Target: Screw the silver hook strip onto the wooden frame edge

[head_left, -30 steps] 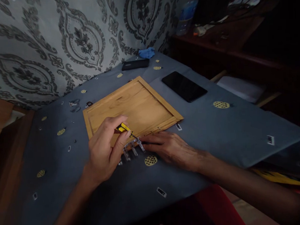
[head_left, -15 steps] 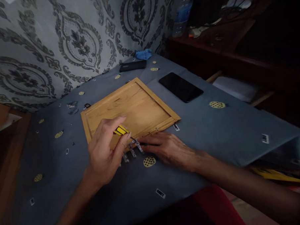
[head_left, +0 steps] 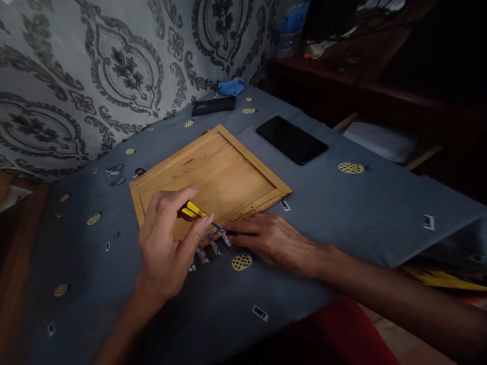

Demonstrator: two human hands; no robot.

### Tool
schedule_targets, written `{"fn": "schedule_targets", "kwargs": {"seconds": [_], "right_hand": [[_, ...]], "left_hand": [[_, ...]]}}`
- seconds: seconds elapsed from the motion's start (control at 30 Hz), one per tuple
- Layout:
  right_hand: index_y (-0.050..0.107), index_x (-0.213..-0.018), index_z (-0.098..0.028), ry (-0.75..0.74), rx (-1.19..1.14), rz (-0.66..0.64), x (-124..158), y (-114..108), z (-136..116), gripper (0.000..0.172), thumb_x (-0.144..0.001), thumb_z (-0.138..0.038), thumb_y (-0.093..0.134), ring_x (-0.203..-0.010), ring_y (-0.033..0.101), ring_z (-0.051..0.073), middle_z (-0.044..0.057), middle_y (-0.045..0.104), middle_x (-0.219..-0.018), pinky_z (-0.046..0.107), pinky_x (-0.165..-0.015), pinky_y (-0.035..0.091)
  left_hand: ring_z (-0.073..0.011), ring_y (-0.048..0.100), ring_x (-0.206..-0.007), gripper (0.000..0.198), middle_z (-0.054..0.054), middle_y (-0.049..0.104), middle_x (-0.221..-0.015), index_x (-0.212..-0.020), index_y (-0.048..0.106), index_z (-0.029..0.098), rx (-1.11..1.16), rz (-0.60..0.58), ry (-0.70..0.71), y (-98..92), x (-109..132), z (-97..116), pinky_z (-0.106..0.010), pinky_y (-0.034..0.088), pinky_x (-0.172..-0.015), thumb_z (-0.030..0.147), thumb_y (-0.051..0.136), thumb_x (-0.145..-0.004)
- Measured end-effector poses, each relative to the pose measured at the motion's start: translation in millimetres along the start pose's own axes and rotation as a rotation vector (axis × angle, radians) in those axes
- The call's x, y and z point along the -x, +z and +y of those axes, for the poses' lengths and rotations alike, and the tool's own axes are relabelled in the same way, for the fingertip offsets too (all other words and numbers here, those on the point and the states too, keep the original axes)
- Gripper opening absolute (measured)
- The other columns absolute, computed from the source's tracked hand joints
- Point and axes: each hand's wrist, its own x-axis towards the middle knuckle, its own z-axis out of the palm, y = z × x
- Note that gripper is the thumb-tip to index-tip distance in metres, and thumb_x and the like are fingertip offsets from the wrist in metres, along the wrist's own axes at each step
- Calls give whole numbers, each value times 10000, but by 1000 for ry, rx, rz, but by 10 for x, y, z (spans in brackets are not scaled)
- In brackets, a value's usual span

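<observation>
My left hand point(head_left: 165, 245) is closed around a yellow and black screwdriver point(head_left: 193, 209), its shaft slanting down to the near edge of a framed wooden board point(head_left: 203, 176). At the shaft's tip sits a small metal clip point(head_left: 225, 237), which overhangs that edge. Several similar metal pieces point(head_left: 213, 244) line the edge to its left, partly behind my left hand. My right hand point(head_left: 270, 238) rests low beside the clip, fingers stretched towards it and touching the board's edge. Whether its fingertips pinch the clip is hard to see. Small dark holes dot the edge right of the clip.
A black phone point(head_left: 292, 139) lies right of the board, and another dark flat object point(head_left: 214, 106) lies behind it near a blue crumpled cloth point(head_left: 231, 86). Small clear and metal bits point(head_left: 115, 174) sit at the left. A plastic bottle point(head_left: 293, 29) stands on the dark red furniture.
My left hand has shifted slightly on the screwdriver, its fingers a little further left. The right hand and the board stay in place; the whole view has drifted slightly.
</observation>
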Motion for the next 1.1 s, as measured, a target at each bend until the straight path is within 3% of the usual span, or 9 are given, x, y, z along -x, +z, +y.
{"fn": "schedule_targets", "kwargs": {"seconds": [0.47,0.63,1.1], "right_hand": [[712,-1166,-214,35,-38,-56,-10,-33,-18,384,-892,-31,515,-1092,696,214,64,689,-1315,374,-923,567],[703,-1184,-221,46,-56,-68,-22,-60,-23,382,-894,-40,531,-1077,700,216,61,687,-1319,383,-909,577],[710,-1158,-183,17,-62,-22,5,-6,11,349,-879,-41,557,-1098,696,235,77,689,-1313,387,-921,571]], "left_hand": [[-172,664,-1049,403,-28,671,-1170,-1311,552,282,102,-65,-132,-83,22,7,-346,573,-928,156,622,-934],[-160,692,-982,384,-10,694,-1114,-1273,586,270,31,11,-111,-150,-14,59,-315,579,-905,163,659,-912],[-154,655,-1044,399,-28,670,-1148,-1303,555,263,65,-77,-58,-76,31,17,-306,567,-920,133,622,-932]]}}
